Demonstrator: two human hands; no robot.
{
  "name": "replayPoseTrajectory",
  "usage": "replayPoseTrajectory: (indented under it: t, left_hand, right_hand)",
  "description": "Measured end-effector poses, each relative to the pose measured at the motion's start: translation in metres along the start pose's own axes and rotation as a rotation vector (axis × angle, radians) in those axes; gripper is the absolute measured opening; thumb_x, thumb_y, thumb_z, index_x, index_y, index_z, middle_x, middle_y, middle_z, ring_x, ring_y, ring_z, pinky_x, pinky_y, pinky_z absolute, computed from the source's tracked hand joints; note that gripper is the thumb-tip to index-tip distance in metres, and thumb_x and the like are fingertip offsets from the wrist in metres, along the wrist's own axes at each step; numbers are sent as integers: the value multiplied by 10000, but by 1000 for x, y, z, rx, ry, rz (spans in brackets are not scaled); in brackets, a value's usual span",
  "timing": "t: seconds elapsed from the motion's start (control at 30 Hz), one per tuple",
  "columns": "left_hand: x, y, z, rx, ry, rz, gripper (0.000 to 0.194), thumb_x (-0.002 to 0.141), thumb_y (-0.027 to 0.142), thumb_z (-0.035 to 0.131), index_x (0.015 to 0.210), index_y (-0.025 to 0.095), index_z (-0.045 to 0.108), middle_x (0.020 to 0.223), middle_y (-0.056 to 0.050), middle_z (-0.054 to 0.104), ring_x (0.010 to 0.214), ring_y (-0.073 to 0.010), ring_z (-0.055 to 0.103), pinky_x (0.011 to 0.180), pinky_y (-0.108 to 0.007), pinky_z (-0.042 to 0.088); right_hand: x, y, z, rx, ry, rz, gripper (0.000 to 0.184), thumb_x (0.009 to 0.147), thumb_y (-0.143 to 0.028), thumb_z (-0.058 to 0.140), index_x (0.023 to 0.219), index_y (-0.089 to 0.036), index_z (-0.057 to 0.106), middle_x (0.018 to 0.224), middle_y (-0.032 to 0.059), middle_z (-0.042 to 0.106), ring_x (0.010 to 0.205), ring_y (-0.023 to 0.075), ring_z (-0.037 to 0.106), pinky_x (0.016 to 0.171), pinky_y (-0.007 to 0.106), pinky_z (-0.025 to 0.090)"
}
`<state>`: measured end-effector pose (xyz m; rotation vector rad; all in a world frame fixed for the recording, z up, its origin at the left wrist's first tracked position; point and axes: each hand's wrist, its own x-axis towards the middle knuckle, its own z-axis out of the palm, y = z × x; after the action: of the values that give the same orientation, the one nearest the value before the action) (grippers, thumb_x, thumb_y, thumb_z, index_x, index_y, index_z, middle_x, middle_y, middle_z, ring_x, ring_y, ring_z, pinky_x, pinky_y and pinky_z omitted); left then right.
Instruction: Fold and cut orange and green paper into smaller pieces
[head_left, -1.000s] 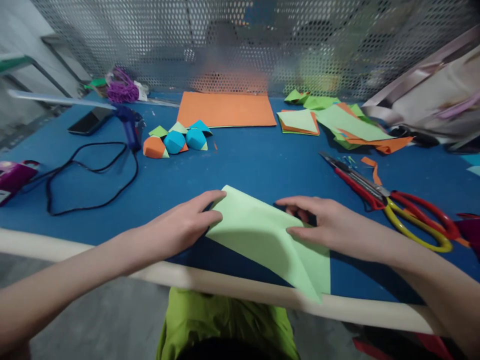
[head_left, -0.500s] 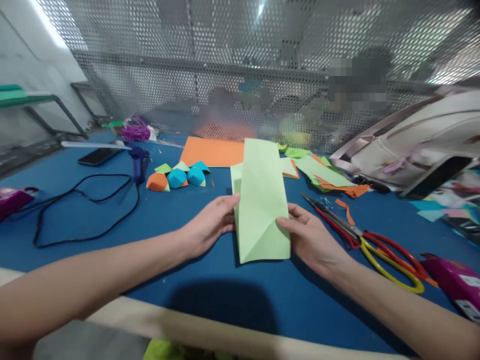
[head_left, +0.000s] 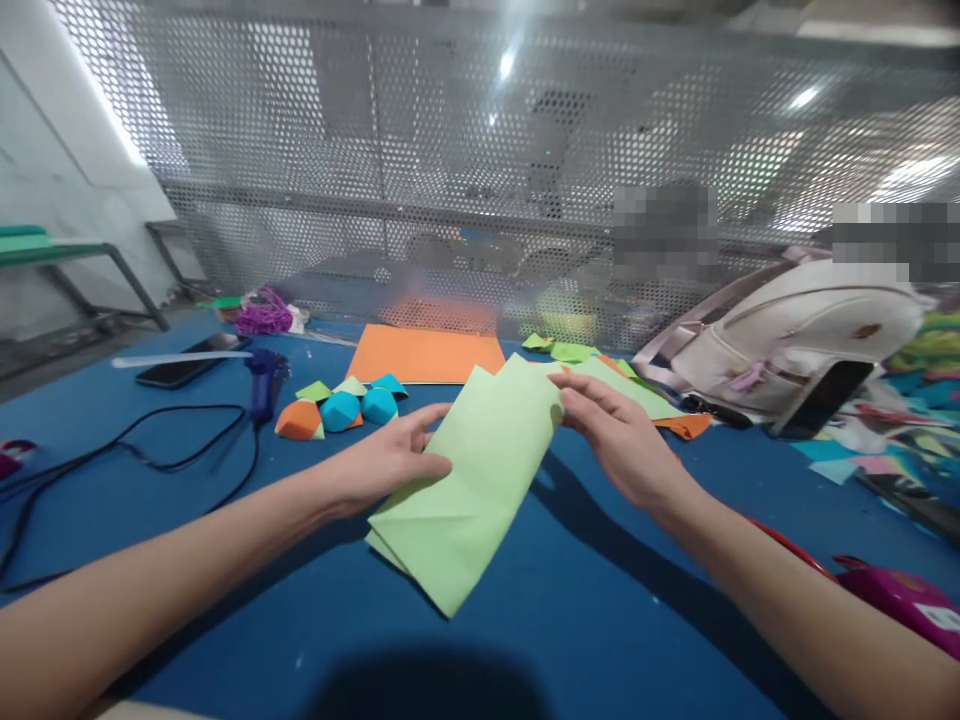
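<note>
A folded sheet of light green paper is tilted above the blue table, its top leaning right and its lower corner pointing toward me. My left hand grips its left edge, thumb on the front and fingers partly behind. At the upper right corner, my right hand pinches the paper between thumb and fingers. A diagonal crease shows near the lower end, where two layers part slightly. Small folded paper pieces in orange, blue and green sit beyond my left hand.
Orange paper lies at the back against a perforated metal screen. A blue glue gun with its cord and a phone are at left. On the right are a pale backpack, paper scraps and a magenta object.
The green paper has turned clockwise from nearly upright to a slant. My right hand has moved up from its lower right edge to the upper corner. The view has tilted upward.
</note>
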<state>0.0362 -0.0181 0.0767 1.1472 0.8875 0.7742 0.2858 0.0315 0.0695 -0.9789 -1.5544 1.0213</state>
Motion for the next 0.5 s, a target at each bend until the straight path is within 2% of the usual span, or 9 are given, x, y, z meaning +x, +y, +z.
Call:
replayPoseTrajectory:
  t: [0.07, 0.13, 0.23, 0.4, 0.5]
  left_hand:
    - [-3, 2, -2, 56, -49, -24, 709, 730, 113, 660, 1390, 250, 439, 1152, -94, 699, 882, -229, 721, 661, -275, 555]
    - [-5, 3, -3, 138, -68, -34, 729, 720, 97, 631, 1404, 255, 435, 1144, -82, 696, 844, -207, 714, 625, -251, 539]
    - [-7, 2, -1, 216, -65, -4, 709, 731, 142, 660, 1399, 261, 453, 1165, -68, 681, 918, -209, 691, 674, -255, 544]
    - [-10, 3, 6, 198, -13, 57, 644, 801, 397, 716, 1377, 248, 468, 1251, -93, 642, 1053, -251, 658, 801, -310, 548]
    - [-9, 5, 11, 269, 21, 80, 620, 831, 371, 688, 1392, 245, 454, 1260, -93, 638, 1051, -247, 658, 788, -306, 549]
  right_hand:
    - [-2, -3, 4, -59, -22, 2, 319, 788, -535, 660, 865, -228, 694, 913, 49, 699, 881, 213, 612, 825, 389, 497]
    - [-7, -5, 10, -90, -35, -10, 303, 797, -526, 653, 784, -226, 689, 863, 41, 696, 845, 209, 606, 786, 366, 495]
    - [-12, -5, 18, -105, -49, -41, 303, 808, -517, 641, 755, -220, 672, 985, 56, 699, 891, 216, 618, 778, 360, 489]
    - [-13, -2, 24, -143, -26, -85, 309, 829, -502, 622, 727, -212, 655, 1110, 83, 674, 993, 241, 619, 828, 389, 482]
    - [-14, -5, 24, -119, 20, -104, 297, 829, -491, 629, 716, -216, 646, 1112, 79, 672, 988, 239, 620, 807, 377, 492]
